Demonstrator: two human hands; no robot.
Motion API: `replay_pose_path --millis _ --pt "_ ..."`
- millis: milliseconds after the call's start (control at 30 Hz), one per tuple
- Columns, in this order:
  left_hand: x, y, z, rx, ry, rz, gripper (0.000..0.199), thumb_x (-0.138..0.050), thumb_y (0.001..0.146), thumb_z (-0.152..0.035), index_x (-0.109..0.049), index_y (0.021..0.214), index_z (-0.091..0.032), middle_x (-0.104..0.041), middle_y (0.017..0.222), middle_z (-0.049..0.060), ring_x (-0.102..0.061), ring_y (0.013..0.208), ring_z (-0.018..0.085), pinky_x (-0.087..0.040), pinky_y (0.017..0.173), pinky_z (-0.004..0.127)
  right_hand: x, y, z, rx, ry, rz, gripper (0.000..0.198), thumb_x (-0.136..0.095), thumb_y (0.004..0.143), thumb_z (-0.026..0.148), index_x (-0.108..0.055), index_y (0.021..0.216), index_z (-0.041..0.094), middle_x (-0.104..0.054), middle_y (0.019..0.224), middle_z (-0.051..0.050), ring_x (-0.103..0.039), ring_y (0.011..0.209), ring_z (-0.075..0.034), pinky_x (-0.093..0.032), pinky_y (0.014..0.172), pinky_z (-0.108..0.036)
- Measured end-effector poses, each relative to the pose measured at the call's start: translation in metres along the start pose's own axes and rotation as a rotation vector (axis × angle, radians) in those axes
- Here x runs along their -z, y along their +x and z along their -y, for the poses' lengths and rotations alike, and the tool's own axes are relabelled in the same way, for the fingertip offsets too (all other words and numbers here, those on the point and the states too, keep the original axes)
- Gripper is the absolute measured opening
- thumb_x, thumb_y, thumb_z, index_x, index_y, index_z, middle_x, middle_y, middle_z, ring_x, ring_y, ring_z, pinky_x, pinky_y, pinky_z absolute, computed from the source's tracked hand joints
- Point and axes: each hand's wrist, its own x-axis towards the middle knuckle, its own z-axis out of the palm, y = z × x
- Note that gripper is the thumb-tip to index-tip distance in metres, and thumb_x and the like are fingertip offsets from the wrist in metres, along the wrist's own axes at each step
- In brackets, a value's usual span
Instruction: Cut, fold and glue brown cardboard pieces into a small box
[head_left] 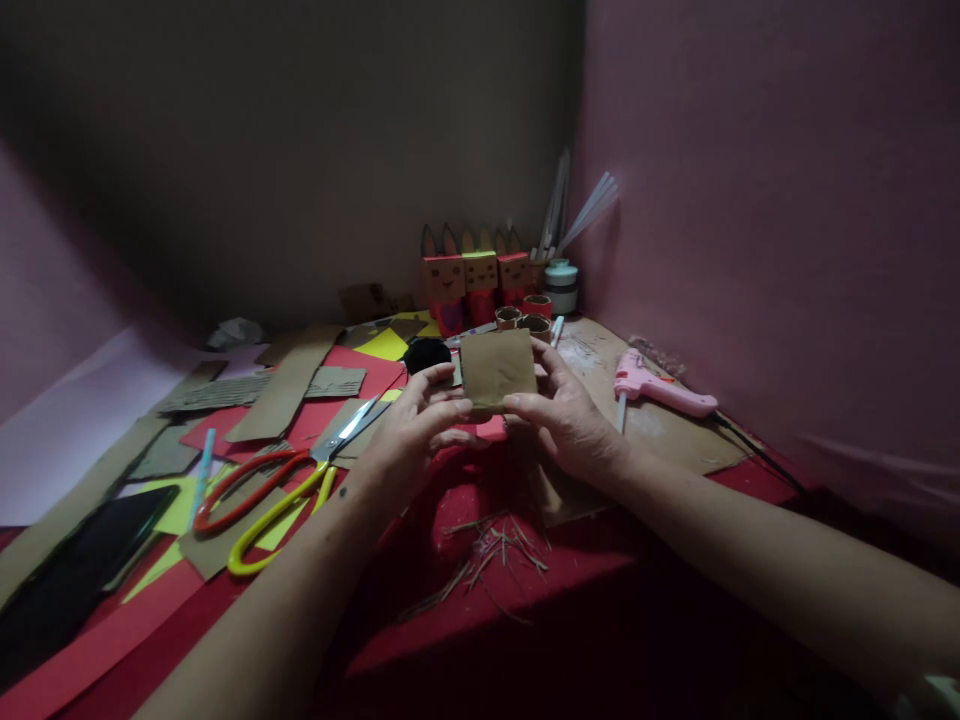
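A squarish piece of brown cardboard is held up over the red tabletop, its broad face toward me. My right hand grips its right side, thumb at the lower corner and fingers behind the edge. At the lower left corner, my left hand has its thumb against the piece with the fingers curled beside and below it. Under the hands, thin cardboard shreds lie scattered on the red surface. Large scissors with red and yellow handles rest partly open left of my left hand.
A pink glue gun lies on a cardboard sheet at right, its cord trailing. Cardboard figures, tubes and a jar stand at the back. Left are cardboard strips, coloured paper and a dark phone-like object.
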Motion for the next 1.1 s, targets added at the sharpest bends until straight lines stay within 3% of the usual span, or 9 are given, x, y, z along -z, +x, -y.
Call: replay_pose_path --millis 200,333,433,633,767,900,1100 --pt "0.000 0.001 -0.002 0.008 -0.003 -0.035 0.059 -0.072 0.074 -0.026 -0.047 0.126 -0.015 -0.067 0.105 0.013 -0.071 0.078 0.021 -0.058 0.062 0.031 -0.002 0.003 0.001 -0.036 0.091 -0.046 0.064 -0.078 0.061 0.019 -0.050 0.118 0.026 -0.065 0.105 -0.002 -0.063 0.102 -0.023 -0.046 0.100 -0.046" --pt "0.003 0.002 -0.001 -0.039 0.071 -0.138 0.049 -0.069 0.077 -0.033 -0.047 0.119 -0.017 -0.065 0.102 0.009 -0.070 0.074 0.020 -0.060 0.056 0.032 -0.002 0.004 0.001 -0.079 0.144 -0.076 0.065 -0.079 0.059 0.018 -0.050 0.117 0.026 -0.064 0.099 -0.001 -0.064 0.097 -0.023 -0.046 0.100 -0.046" --pt "0.004 0.002 0.000 -0.027 0.106 -0.140 0.048 -0.072 0.077 -0.037 -0.049 0.112 -0.015 -0.063 0.098 0.010 -0.070 0.076 0.023 -0.058 0.050 0.031 -0.002 0.004 0.002 -0.093 0.143 -0.084 0.066 -0.080 0.056 0.017 -0.051 0.115 0.026 -0.064 0.097 -0.001 -0.064 0.096 -0.023 -0.046 0.101 -0.047" --pt "-0.001 -0.001 0.003 -0.013 0.142 -0.083 0.059 -0.077 0.072 -0.037 -0.047 0.117 -0.013 -0.067 0.091 0.009 -0.071 0.081 0.025 -0.057 0.057 0.030 0.000 0.003 -0.002 -0.057 0.105 -0.016 0.070 -0.081 0.060 0.017 -0.049 0.121 0.026 -0.064 0.113 -0.004 -0.061 0.110 -0.025 -0.043 0.105 -0.049" --pt "0.001 -0.002 0.001 -0.118 0.180 0.005 0.062 -0.074 0.077 -0.034 -0.044 0.130 -0.019 -0.068 0.097 0.006 -0.069 0.085 0.021 -0.058 0.072 0.033 0.008 0.002 -0.001 0.024 0.007 0.094 0.074 -0.081 0.065 0.018 -0.047 0.129 0.034 -0.059 0.126 -0.002 -0.056 0.120 -0.025 -0.043 0.106 -0.048" --pt "0.004 -0.005 -0.002 -0.256 0.232 0.141 0.075 -0.068 0.083 -0.029 -0.031 0.147 -0.029 -0.067 0.109 0.004 -0.066 0.093 0.018 -0.054 0.087 0.032 0.012 0.001 0.003 0.153 -0.110 0.194 0.075 -0.081 0.068 0.015 -0.049 0.132 0.038 -0.057 0.128 -0.001 -0.055 0.119 -0.023 -0.042 0.106 -0.044" --pt "-0.003 -0.011 -0.003 -0.346 0.425 0.188 0.063 -0.048 0.096 -0.036 -0.023 0.153 -0.034 -0.054 0.140 0.006 -0.059 0.115 0.023 -0.051 0.093 0.033 0.014 -0.002 0.000 0.270 -0.148 0.247 0.073 -0.079 0.071 0.011 -0.049 0.130 0.042 -0.053 0.129 0.000 -0.054 0.116 -0.020 -0.048 0.097 -0.033"
